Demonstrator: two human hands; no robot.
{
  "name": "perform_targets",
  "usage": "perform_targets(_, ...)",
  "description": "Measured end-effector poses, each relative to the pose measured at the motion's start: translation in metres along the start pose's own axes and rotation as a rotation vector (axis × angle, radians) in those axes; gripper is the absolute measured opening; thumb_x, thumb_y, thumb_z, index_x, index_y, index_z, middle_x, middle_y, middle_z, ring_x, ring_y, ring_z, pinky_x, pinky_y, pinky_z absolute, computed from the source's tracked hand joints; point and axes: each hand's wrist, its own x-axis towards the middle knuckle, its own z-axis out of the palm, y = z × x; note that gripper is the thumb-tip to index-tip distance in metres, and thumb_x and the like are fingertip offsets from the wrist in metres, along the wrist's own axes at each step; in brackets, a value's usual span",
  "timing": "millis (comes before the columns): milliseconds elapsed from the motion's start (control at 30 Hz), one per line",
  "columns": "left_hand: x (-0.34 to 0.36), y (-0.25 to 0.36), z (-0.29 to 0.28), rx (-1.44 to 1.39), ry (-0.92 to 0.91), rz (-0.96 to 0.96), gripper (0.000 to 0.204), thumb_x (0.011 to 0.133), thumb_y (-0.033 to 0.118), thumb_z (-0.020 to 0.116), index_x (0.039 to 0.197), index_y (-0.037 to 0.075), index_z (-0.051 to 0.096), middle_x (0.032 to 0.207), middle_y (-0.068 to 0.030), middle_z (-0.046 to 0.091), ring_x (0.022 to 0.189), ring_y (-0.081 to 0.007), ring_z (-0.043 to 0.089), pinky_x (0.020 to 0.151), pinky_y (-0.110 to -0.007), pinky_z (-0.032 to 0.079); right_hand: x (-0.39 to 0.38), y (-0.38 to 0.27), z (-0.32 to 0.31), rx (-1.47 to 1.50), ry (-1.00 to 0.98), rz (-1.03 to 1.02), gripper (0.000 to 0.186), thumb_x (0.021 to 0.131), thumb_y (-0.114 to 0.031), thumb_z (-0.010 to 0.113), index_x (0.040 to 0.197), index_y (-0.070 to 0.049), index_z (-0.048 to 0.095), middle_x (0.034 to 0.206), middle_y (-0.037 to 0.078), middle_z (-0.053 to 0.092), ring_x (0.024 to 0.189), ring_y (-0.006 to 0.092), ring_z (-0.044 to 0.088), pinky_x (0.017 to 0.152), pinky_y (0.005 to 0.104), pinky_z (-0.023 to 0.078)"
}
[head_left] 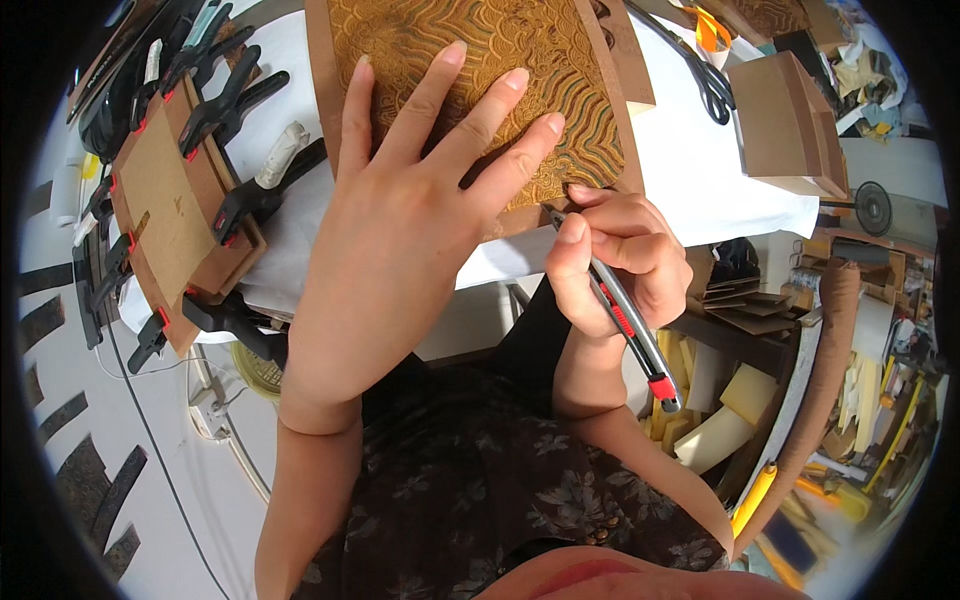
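Note:
A gold-brown panel (pixel 580 110) with a raised wavy pattern lies on a plain brown board (pixel 325 60) on the table. Flat across the panel rests my left hand (pixel 400 210), its fingers spread and pressing on the surface. My right hand (pixel 625 260) grips a grey utility knife (pixel 632 330) with red parts, held like a pen. The knife's tip meets the panel's near edge close to its right corner. How far the blade sticks out, I cannot tell. My right fingers are just beside the brown board's border.
Boards held by several black spring clamps (pixel 228 105) stand at the left. Black-handled scissors (pixel 705 85) lie on the white sheet (pixel 690 165) at the right, near a brown cardboard box (pixel 785 120). A brown roll (pixel 830 370) and shelves of offcuts stand further right.

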Motion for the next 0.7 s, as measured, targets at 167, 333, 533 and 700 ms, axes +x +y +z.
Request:
perform_targets(167, 0.0001, 0.0009, 0.001, 0.016, 0.007, 0.0, 0.061, 0.075, -0.002, 0.053, 0.129, 0.025, 0.056, 0.138, -0.0008, 0.049, 0.131, -0.0282, 0.039, 0.109, -0.055, 0.025, 0.0018, -0.0014, -0.0007, 0.069, -0.009, -0.001, 0.026, 0.073, 0.004, 0.072, 0.066, -0.004, 0.048, 0.058, 0.009, 0.059, 0.053, 0.019, 0.061, 0.061, 0.0322, 0.058)
perform_targets(333, 0.0006, 0.0013, 0.0017, 0.008, 0.008, -0.003, 0.062, 0.074, -0.003, 0.052, 0.129, 0.024, 0.056, 0.137, -0.0007, 0.049, 0.131, -0.0283, 0.039, 0.109, -0.055, 0.025, 0.0022, -0.0007, 0.0015, 0.018, -0.012, -0.03, 0.026, 0.072, 0.003, 0.073, 0.065, -0.004, 0.048, 0.058, 0.008, 0.059, 0.052, 0.0189, 0.061, 0.061, 0.0314, 0.058)
perform_targets(533, -0.0003, 0.0004, 0.0004, 0.007, -0.001, -0.003, 0.063, 0.073, -0.003, 0.052, 0.129, 0.024, 0.056, 0.137, -0.0007, 0.049, 0.131, -0.0285, 0.039, 0.109, -0.055, 0.025, -0.0017, 0.0033, 0.0033, 0.013, 0.035, -0.042, 0.027, 0.072, 0.003, 0.073, 0.064, -0.004, 0.048, 0.058, 0.009, 0.059, 0.05, 0.0184, 0.06, 0.06, 0.0315, 0.058)
perform_targets(700, -0.0004, 0.0004, -0.0001, 0.012, 0.006, 0.003, 0.062, 0.074, -0.002, 0.053, 0.129, 0.024, 0.057, 0.137, -0.0008, 0.049, 0.131, -0.0285, 0.039, 0.109, -0.055, 0.025, 0.0013, 0.0014, 0.0023, 0.053, 0.017, -0.047, 0.027, 0.072, 0.003, 0.072, 0.064, -0.004, 0.048, 0.058, 0.009, 0.059, 0.05, 0.018, 0.059, 0.06, 0.0314, 0.058)
